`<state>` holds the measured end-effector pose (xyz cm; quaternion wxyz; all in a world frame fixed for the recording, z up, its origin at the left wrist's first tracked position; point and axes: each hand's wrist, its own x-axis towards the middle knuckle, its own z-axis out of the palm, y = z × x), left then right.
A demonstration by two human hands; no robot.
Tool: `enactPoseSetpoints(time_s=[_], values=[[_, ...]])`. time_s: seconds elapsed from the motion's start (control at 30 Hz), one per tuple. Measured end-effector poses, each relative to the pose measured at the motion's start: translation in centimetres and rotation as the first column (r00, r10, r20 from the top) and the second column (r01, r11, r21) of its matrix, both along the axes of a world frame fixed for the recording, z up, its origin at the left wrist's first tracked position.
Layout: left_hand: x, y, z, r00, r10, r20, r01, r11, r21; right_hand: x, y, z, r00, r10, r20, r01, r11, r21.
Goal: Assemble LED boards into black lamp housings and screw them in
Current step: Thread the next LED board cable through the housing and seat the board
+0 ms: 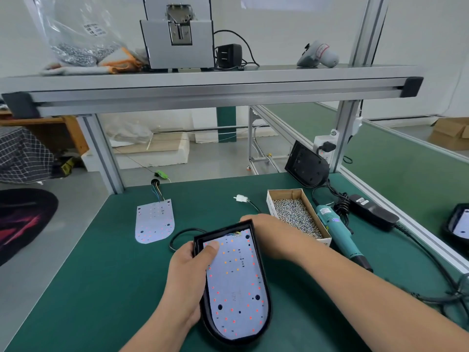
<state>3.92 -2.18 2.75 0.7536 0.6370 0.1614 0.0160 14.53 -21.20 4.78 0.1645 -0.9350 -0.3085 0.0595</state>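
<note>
Lamp housing, black with a rounded near end, is at the middle of the green counter, just in front of the person. A white LED board dotted with red and orange points lies seated inside it, filling the shell almost to the rim. The left hand clamps the housing's left wall, fingers wrapped under the edge and the thumb pressed flat on the board's far left corner. The right hand lies against the housing's far right corner. Its fingers pass behind the rim and are mostly hidden, so whether it grips or only touches cannot be told. A black cable loops out from the housing's far left side.

To the left and farther back, a second LED board lies bare on the counter, thin coloured wires leaving its far end. A white connector on a dark lead lies beyond the right hand. Just beside that hand sits an open cardboard box of screws, and along its right side lies a teal electric screwdriver, its cord running to a black power supply. Another black housing leans against the aluminium frame post at the back right. On the shelf above stand a grey screw feeder and a plastic bag of screws.
</note>
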Motion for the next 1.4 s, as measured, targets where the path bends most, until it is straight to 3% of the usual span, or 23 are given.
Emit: enactPoseSetpoints(time_s=[0.1,0.17,0.3,0.43,0.57,0.73,0.83,0.93,1.0,1.2,1.4], values=[[0.3,-0.2,-0.2,0.999,0.041,-0.012,-0.041,0.999,0.016,-0.9,-0.7,1.4,0.922,0.014,-0.387,0.114,0.946,0.304],[0.3,-0.3,-0.3,0.999,0.054,-0.007,-0.053,0.995,0.09,-1.4,-0.9,1.8,0.856,0.026,-0.517,0.179,0.922,0.344],[0.5,-0.4,-0.3,0.997,0.045,0.068,-0.066,0.93,0.362,-3.1,-1.7,1.1,0.872,0.02,-0.49,0.167,0.927,0.336],[0.9,0.3,-0.2,0.996,-0.087,0.006,0.068,0.812,0.58,-4.1,-3.3,0.2,0.903,-0.032,-0.428,0.189,0.924,0.331],[0.7,0.8,0.3,0.977,-0.21,-0.037,0.179,0.714,0.677,-4.7,-3.7,0.4,0.94,-0.084,-0.329,0.167,0.958,0.232],[1.0,0.8,0.6,0.958,-0.285,0.037,0.133,0.553,0.822,-5.8,-4.3,1.4,0.987,-0.157,0.031,0.149,0.973,0.174],[0.7,1.1,0.3,0.955,-0.29,0.058,0.154,0.657,0.738,-5.7,-7.3,2.5,0.931,-0.334,0.148,0.307,0.935,0.178],[0.5,1.3,-0.1,0.961,-0.27,0.065,0.15,0.702,0.697,-5.5,-11.8,2.6,0.836,-0.496,0.236,0.517,0.855,-0.034],[0.5,1.1,0.1,0.962,-0.259,0.088,0.134,0.726,0.674,-5.5,-14.3,1.9,0.793,-0.569,0.216,0.6,0.791,-0.118],[0.5,1.0,0.3,0.966,-0.244,0.088,0.129,0.748,0.651,-5.5,-17.8,0.9,0.79,-0.612,-0.025,0.605,0.786,-0.129],[0.3,1.3,0.5,0.976,-0.191,0.103,0.093,0.798,0.596,-5.5,-17.7,0.9,0.807,-0.583,-0.095,0.571,0.811,-0.125]])
